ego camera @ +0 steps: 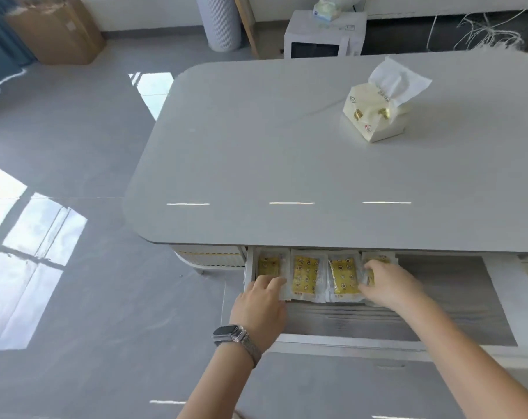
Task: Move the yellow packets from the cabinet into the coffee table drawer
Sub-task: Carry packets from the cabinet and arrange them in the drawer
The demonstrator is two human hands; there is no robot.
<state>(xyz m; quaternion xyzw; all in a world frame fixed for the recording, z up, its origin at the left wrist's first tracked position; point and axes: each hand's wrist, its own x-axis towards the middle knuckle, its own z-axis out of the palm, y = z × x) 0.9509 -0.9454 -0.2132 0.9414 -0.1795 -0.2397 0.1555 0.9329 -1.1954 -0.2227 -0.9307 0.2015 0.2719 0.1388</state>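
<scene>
The single head-worn camera looks forward and steeply down from above the near edge of the coffee table point(317, 164), close enough that both forearms enter from 6 o'clock. The open drawer point(438, 297) lies just below centre, the tabletop fills the middle and 3 o'clock side, and the floor point(75, 146) spreads toward 9 o'clock. Wide-angle bending curves the table's edges.

Bright daylight, floor glare, edge distortion
</scene>
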